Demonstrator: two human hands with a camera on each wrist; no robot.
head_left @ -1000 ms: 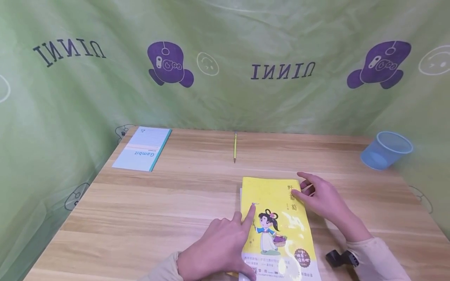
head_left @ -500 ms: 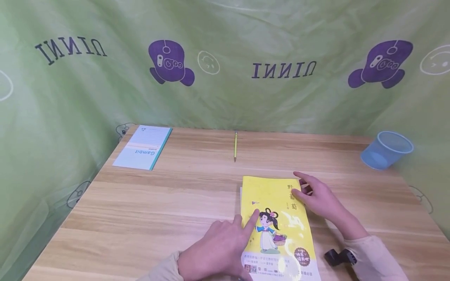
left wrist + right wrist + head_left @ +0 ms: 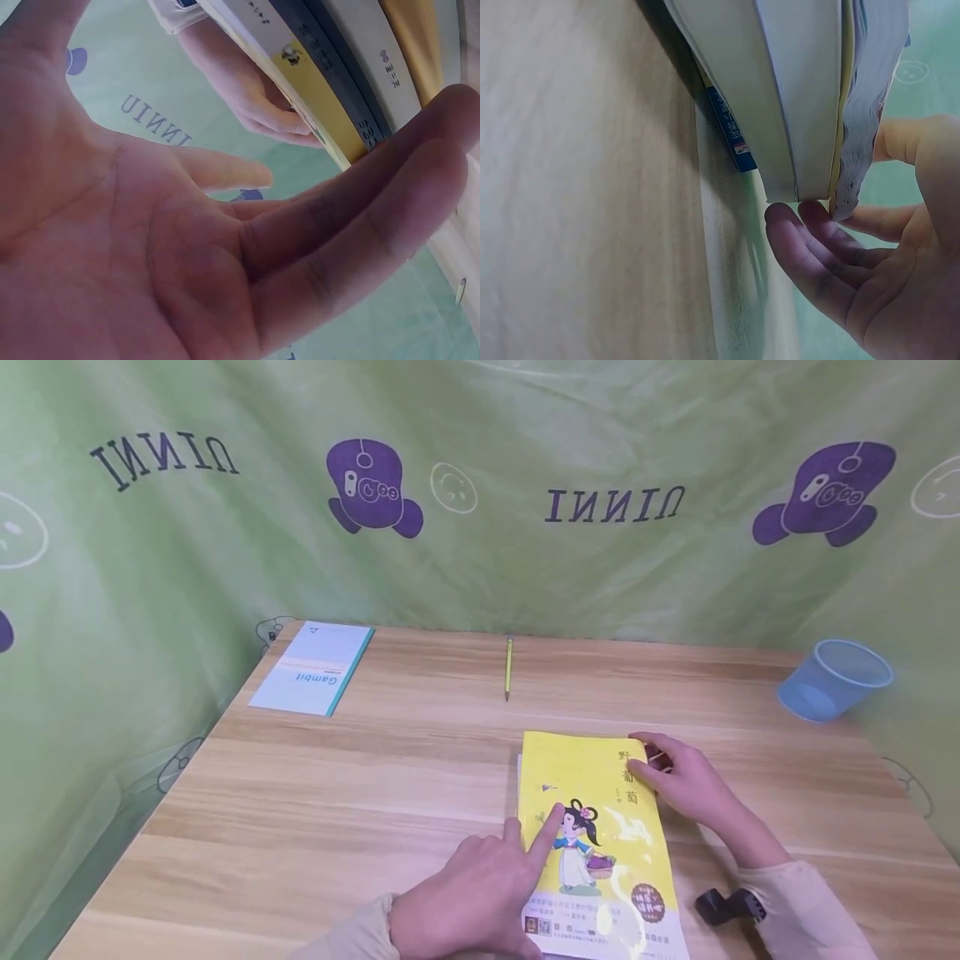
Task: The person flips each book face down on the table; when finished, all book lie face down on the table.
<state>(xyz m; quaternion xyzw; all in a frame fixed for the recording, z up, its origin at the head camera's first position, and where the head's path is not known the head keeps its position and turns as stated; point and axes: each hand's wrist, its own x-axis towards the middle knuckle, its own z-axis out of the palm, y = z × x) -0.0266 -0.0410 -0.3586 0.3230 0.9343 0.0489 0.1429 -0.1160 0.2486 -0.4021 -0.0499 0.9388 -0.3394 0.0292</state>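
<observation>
A stack of several books lies at the near right of the table; its top one is a yellow book with a cartoon girl on the cover. My left hand is along the stack's left side, index finger on the cover and the other fingers extended near the spines in the left wrist view. At the far right corner my right hand rests its thumb on the cover. In the right wrist view, its loosely bent fingers touch the page edges. Part of the stack's near end is hidden.
A Gambit notepad lies at the far left of the table. A yellow-green pencil lies at the back middle, and a blue mesh cup stands at the far right. A black device sits at the right wrist. Green curtain surrounds the table.
My left index finger has slid slightly down and right over the cover. The right hand's fingers have drawn slightly closer to the book's far corner. The whole view has shifted a little.
</observation>
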